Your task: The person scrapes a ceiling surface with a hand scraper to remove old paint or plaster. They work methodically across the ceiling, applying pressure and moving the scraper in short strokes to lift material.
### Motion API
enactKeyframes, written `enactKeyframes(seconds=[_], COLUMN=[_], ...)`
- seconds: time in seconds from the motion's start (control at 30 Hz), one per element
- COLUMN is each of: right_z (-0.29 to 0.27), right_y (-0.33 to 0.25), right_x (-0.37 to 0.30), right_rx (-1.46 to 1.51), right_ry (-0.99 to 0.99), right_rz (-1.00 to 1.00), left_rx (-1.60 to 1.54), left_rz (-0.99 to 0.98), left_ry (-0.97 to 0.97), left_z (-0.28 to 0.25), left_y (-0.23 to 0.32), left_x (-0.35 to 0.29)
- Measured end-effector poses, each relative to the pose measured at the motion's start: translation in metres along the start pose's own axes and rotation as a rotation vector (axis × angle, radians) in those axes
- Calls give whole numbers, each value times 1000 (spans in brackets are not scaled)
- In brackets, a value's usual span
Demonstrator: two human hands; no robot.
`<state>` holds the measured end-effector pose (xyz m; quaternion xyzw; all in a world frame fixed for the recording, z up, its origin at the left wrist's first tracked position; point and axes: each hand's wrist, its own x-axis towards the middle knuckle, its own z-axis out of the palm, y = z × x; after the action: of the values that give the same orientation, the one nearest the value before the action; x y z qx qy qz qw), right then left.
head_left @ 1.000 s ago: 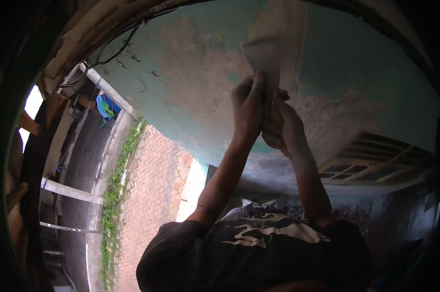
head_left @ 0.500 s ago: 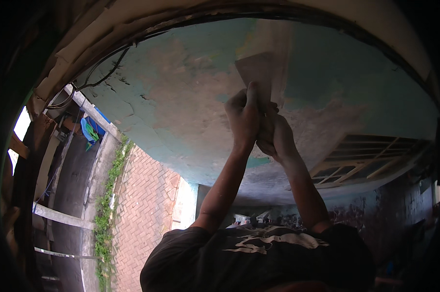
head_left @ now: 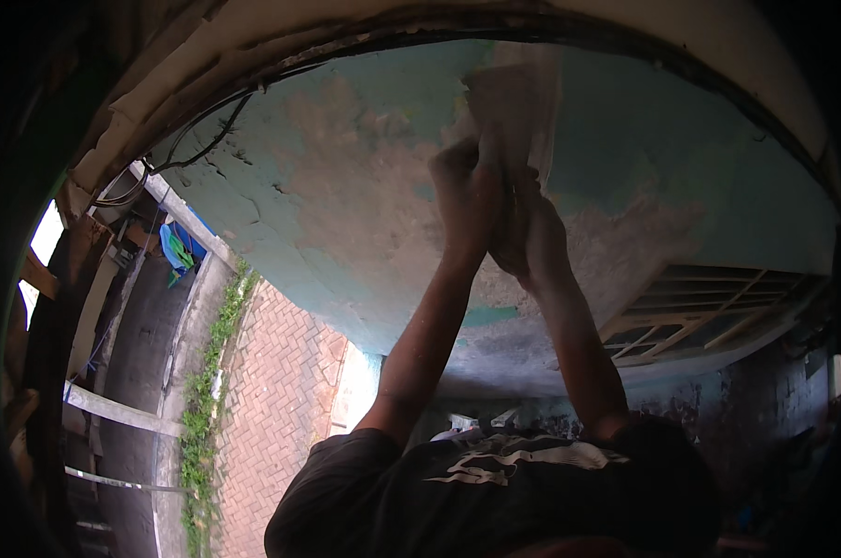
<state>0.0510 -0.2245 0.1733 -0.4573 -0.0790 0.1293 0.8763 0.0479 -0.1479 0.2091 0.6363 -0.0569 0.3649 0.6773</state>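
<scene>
A wide, flat scraper [head_left: 502, 95] lies with its blade against the green, patchy wall [head_left: 365, 158], high in the view. My left hand [head_left: 467, 195] is closed at the lower part of the blade, thumb pointing up along it. Just beside and below, my right hand [head_left: 537, 228] is wrapped round what seems to be the handle end; the fingers hide most of it. A pale vertical strip [head_left: 547, 102] runs along the wall at the blade's right side. Bare greyish patches spread on both sides of my hands.
A slatted wooden vent frame [head_left: 690, 302] is set in the wall at the right. Loose dark cables [head_left: 211, 139] hang at the upper left. Below left are brick paving [head_left: 281, 372], a strip of weeds [head_left: 211, 372] and a dark channel [head_left: 137, 344].
Both hands have pushed the scraper a little higher up the wall. Its blade has turned, so the top edge now lies more level.
</scene>
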Motion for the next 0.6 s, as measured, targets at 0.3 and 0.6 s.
enactKeyframes(seconds=[0.3,0.6], right_z=[-2,-17], right_y=[-10,-15], right_x=[-24,-32], right_rx=[146,186], right_ry=[-134,-177], right_rz=[12,119], left_rx=[-62,-137], left_rz=[-96,-204], left_ry=[-14,-34], left_z=[4,10], left_y=[5,1], left_x=[-6,-15])
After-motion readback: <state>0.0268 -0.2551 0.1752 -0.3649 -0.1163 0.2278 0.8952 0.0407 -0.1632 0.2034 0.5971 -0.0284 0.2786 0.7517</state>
